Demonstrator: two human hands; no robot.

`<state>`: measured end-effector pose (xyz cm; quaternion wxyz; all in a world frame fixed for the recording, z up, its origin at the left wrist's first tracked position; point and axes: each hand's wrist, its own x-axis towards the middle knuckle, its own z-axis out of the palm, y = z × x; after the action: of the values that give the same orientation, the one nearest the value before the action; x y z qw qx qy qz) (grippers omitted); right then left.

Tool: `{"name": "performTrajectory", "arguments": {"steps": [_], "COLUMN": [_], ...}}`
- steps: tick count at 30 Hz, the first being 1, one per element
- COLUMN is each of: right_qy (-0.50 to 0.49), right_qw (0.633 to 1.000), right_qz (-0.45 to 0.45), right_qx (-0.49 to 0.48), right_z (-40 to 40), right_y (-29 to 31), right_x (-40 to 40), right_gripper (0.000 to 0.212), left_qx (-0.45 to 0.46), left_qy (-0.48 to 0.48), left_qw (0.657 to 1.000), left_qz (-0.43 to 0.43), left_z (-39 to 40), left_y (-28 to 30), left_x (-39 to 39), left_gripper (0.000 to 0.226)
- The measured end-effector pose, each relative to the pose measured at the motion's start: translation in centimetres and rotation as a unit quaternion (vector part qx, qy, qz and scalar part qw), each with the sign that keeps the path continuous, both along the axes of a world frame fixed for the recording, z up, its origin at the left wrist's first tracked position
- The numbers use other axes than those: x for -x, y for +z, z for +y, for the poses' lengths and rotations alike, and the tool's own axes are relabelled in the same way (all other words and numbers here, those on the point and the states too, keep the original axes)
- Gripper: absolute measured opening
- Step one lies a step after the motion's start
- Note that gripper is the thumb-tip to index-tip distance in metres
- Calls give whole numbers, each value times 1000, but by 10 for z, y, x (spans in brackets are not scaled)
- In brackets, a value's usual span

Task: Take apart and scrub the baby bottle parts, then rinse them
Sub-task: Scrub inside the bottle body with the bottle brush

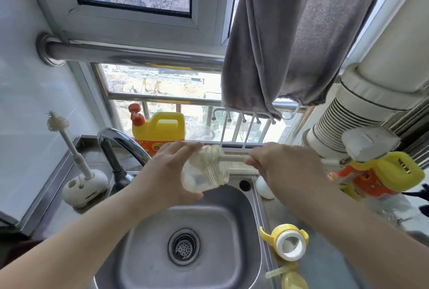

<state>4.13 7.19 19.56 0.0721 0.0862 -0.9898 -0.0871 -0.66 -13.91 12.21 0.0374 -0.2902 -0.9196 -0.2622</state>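
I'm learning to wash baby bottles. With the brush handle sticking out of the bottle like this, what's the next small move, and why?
Probably push and twist the brush deeper. The left hand holds the bottle sideways over the sink; the right hand grips the handle, which enters the bottle's mouth. The faucet shows no running water, so scrubbing likely precedes rinsing.

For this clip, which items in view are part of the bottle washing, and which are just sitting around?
In use:
clear plastic bottle body, held by left hand
white brush handle, gripped by right hand
yellow handled bottle collar
steel sink
chrome faucet

Lying about:
yellow detergent jug
spare white brush in stand
grey hanging towel
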Motion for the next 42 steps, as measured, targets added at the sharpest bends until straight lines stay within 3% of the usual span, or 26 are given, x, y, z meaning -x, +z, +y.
{"name": "performTrajectory", "arguments": {"steps": [1, 3, 8, 9, 11, 14, 16, 17, 18, 20, 23, 25, 26, 28, 30, 31, 33, 35, 37, 39, 40, 42], "right_qy": [-33, -93, -95, -94, -89, -53, 15, 23, 14, -44, -87, -98, -100, -94, -40, -6, 76, 112, 74, 4, -30, -67], "right_qw": [994, 946, 860, 866, 914, 994, 996, 993, 997, 984, 896, 848, 846, 904, 989, 999, 976, 968, 987, 989, 965, 921], "right_qz": [-78, -263, -425, -417, -338, -68, 90, 112, 76, -114, -316, -392, -393, -299, -86, 34, 188, 213, 143, -33, -135, -250], "right_qx": [62, 164, 265, 258, 206, 62, -12, -13, 12, 131, 299, 343, 347, 291, 111, 17, -75, -65, 8, 145, 223, 290], "right_z": [-4, -9, 2, 2, -3, -3, -1, 1, 2, 3, 10, 16, 19, 17, 19, 24, 30, 35, 31, 26, 25, 25], "right_y": [-5, -11, 2, 3, 1, -6, -5, -4, -4, -10, -10, -5, -4, -2, -3, -4, -4, -7, -12, -9, -7, -1], "right_x": [-2, -2, 13, 15, 19, 16, 12, 12, 12, 9, 8, 7, 7, 8, 8, 9, 6, 6, 3, -2, -5, -8], "right_gripper": [25, 34, 40, 40, 39, 33, 28, 28, 29, 36, 40, 41, 41, 40, 41, 42, 36, 32, 40, 41, 40, 42], "left_qx": [6, 26, 14, 10, 7, -29, -41, -35, -21, 16, 37, 28, 26, 27, 11, -4, -36, -51, -48, -20, -6, 5], "left_qy": [-2, -34, -74, -74, -58, -18, -2, -3, -7, -15, -41, -49, -46, -36, -25, -21, -18, -26, -29, -19, -16, -11], "left_qw": [1000, 993, 984, 984, 986, 993, 994, 994, 993, 988, 978, 976, 975, 976, 983, 987, 994, 995, 992, 987, 984, 980], "left_qz": [29, 109, 162, 163, 154, 116, 98, 99, 112, 154, 200, 212, 216, 211, 181, 157, 104, 81, 111, 159, 176, 197], "left_z": [-3, -4, -2, -4, -7, -12, -14, -15, -15, -16, -21, -22, -21, -21, -22, -22, -23, -23, -25, -29, -30, -31], "left_y": [0, -3, -9, -9, -10, -6, -1, 1, 2, 2, -2, -2, -2, 0, 1, 2, 3, 5, 8, 8, 8, 8], "left_x": [4, 8, 8, 9, 11, 11, 12, 13, 15, 17, 19, 19, 19, 19, 19, 17, 12, 7, 7, 11, 12, 12], "left_gripper": [98, 92, 79, 81, 87, 91, 93, 95, 96, 98, 93, 88, 87, 92, 96, 95, 93, 92, 91, 94, 96, 98]}}
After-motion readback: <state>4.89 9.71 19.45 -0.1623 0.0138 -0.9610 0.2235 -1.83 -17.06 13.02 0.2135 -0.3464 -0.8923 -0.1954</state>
